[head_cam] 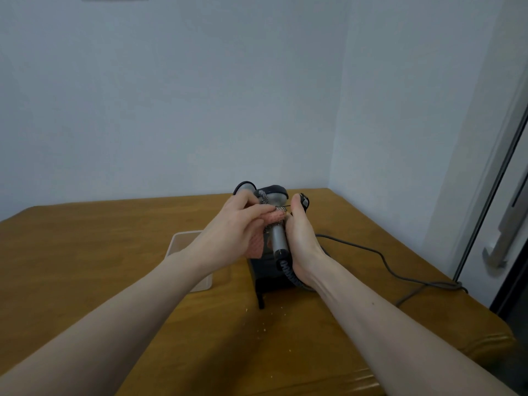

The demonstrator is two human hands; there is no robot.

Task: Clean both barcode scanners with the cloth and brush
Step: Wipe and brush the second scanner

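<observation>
— Wiping's the step, I'd say: the left hand (234, 224) presses a pinkish cloth (258, 241) to the grey scanner (276, 221), fingers curled round the fabric near the neck.

— And the right hand (300, 238)?

— Wrapped round the handle from the far side, thumb up by the head, holding the scanner raised above a dark stand (268, 277) on the wooden surface (114, 252). Its coiled cable (288, 271) hangs from the base.

— The second scanner?

— A dark rounded shape (243, 187) behind the left hand might be it; I can't tell. No brush in sight either.

— Next move?

— Probably turning the handle so the cloth reaches the head, keeping a firm hold.

— That clear tub (183, 244)?

— Beside the left forearm, contents unclear.
</observation>
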